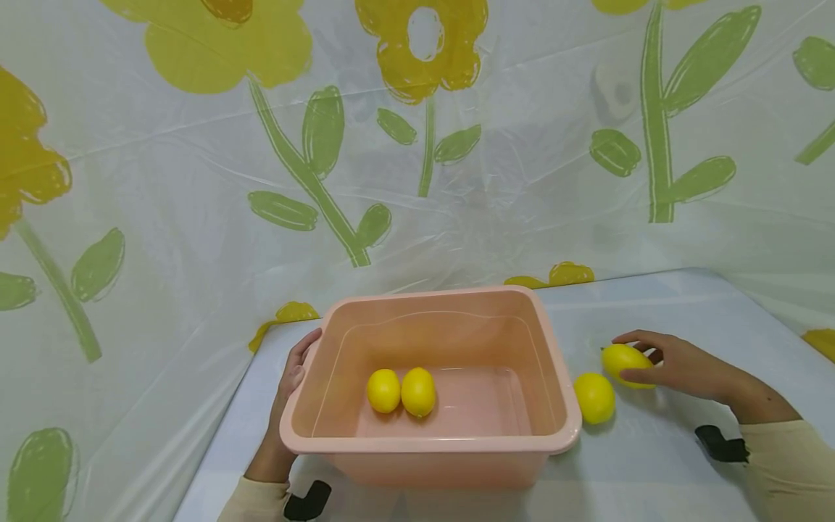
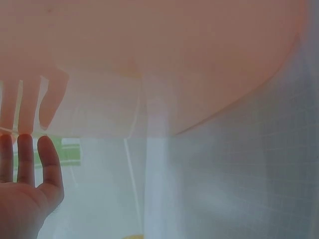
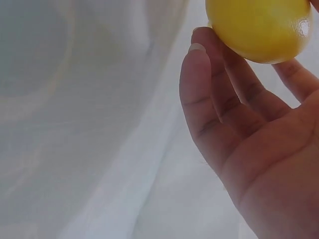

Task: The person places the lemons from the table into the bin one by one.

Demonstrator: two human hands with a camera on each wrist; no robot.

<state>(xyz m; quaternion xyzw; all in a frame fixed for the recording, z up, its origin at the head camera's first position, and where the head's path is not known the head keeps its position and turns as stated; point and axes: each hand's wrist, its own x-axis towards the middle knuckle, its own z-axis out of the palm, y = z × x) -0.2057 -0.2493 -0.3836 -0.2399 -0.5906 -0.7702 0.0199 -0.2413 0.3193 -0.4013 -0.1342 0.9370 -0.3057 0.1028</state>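
Observation:
A pink plastic basin [image 1: 430, 446] stands on the table with two yellow lemons inside, one lemon [image 1: 383, 391] beside another lemon [image 1: 418, 392]. My left hand [image 1: 287, 395] is at the basin's left side, under the rim; in the left wrist view its fingers [image 2: 26, 159] are straight, with the tips against the shiny outer wall [image 2: 124, 59]. To the right of the basin, my right hand [image 1: 678, 368] holds a lemon [image 1: 624, 362] between thumb and fingers. That lemon [image 3: 259, 30] shows at the fingertips in the right wrist view. Another lemon [image 1: 594, 399] lies between it and the basin.
A pale sheet covers the table [image 1: 652, 464]. Behind it hangs a white curtain [image 1: 522, 159] printed with yellow flowers and green leaves. Dark straps [image 1: 720, 444] show at both sleeve cuffs.

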